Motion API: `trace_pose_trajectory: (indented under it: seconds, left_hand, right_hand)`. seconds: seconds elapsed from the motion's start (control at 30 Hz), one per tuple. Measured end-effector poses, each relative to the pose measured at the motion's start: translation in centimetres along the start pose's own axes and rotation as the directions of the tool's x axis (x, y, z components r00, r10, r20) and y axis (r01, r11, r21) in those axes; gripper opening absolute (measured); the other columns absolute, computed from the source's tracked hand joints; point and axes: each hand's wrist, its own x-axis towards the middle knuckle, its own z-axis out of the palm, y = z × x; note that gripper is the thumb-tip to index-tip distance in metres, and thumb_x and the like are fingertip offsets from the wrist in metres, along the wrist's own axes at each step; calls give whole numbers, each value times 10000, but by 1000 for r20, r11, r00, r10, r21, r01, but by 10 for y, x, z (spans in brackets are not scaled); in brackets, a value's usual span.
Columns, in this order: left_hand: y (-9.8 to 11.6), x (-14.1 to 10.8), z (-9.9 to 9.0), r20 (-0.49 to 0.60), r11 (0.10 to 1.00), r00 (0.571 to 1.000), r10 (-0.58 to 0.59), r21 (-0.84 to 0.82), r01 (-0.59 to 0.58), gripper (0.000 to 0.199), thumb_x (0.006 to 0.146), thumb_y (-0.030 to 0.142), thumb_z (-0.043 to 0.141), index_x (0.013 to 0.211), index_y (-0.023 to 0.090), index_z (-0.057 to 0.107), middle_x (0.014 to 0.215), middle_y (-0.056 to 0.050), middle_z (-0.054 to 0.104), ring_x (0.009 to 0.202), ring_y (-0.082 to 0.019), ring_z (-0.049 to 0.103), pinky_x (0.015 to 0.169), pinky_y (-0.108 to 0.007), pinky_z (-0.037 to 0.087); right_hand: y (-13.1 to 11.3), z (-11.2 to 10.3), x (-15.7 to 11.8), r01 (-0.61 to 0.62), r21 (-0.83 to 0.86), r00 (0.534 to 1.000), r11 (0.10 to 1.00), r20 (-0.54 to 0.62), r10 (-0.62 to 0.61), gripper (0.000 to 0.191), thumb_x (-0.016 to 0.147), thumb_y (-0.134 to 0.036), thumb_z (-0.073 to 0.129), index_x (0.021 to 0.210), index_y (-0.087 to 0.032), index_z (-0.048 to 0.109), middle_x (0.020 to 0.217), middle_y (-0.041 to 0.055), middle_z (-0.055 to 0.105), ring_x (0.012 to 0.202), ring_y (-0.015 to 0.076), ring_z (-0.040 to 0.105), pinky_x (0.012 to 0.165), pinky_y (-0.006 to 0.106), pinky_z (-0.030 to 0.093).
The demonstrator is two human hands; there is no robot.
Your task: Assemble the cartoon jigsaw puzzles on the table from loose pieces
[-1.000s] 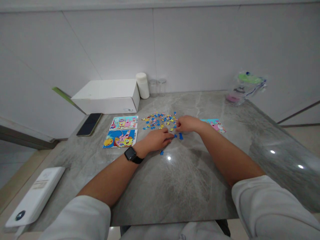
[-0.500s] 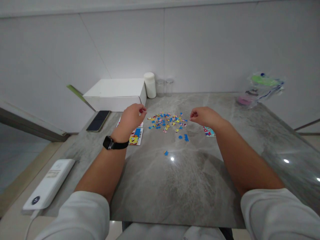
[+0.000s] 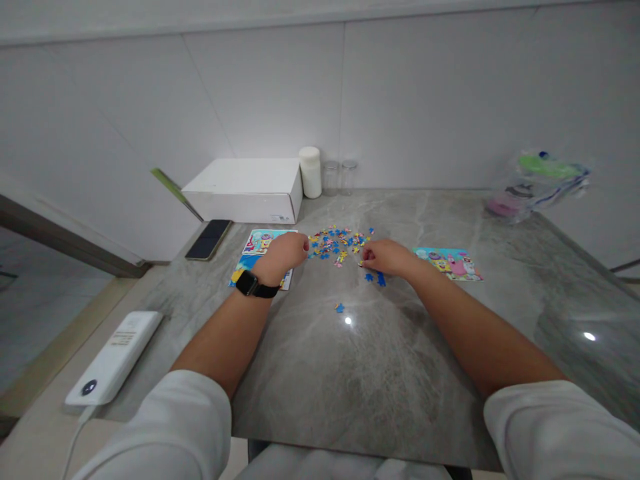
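Note:
Small jigsaw pieces (image 3: 326,244), mostly blue, yellow and pink, lie in a loose pile mid-table. At the pile's left edge is my left hand (image 3: 286,255), wearing a black watch, its fingers curled together; whether anything is in them is hidden. My right hand (image 3: 387,257) pinches at the pile's right edge, with a yellowish jigsaw piece (image 3: 361,264) at its fingertips. Just below that hand lie a single blue piece (image 3: 369,277) and a longer blue piece or joined pair (image 3: 381,279). Nearer me lies a lone blue-and-orange piece (image 3: 340,308).
Cartoon picture cards (image 3: 260,240) lie partly under my left arm, and another picture card (image 3: 457,264) is beyond my right forearm. Around the edges are a phone (image 3: 209,239), white power bank (image 3: 116,357), white box (image 3: 245,190), white bottle (image 3: 311,173), glass jars (image 3: 349,179) and plastic bag (image 3: 535,187).
Both hands have come down and closer together, to either side of the pile. The right picture card shows more now. The camera view has shifted slightly left.

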Motion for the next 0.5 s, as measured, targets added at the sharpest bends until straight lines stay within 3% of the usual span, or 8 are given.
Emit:
trace_pose_trajectory:
  seconds: [0.23,0.5]
  left_hand:
    - [5,2,8,28,1000,1000,2,-11,-2,221,836,199,687,1023,217,804,1055,-103,795,976,-252,730,862,-318,560]
    - [2,3,10,-11,999,999,33,-41,-33,170,812,166,657,924,197,782,970,-111,790,883,-249,718,780,-320,545]
  right_hand:
    - [1,12,9,24,20,991,1000,-135,-21,173,959,-246,649,1071,-214,777,1086,75,801,934,199,701,776,271,447]
    - [1,7,6,35,72,968,997,-250,-16,240,948,-215,578,1085,-201,775,1072,91,792,935,209,687,816,289,459]
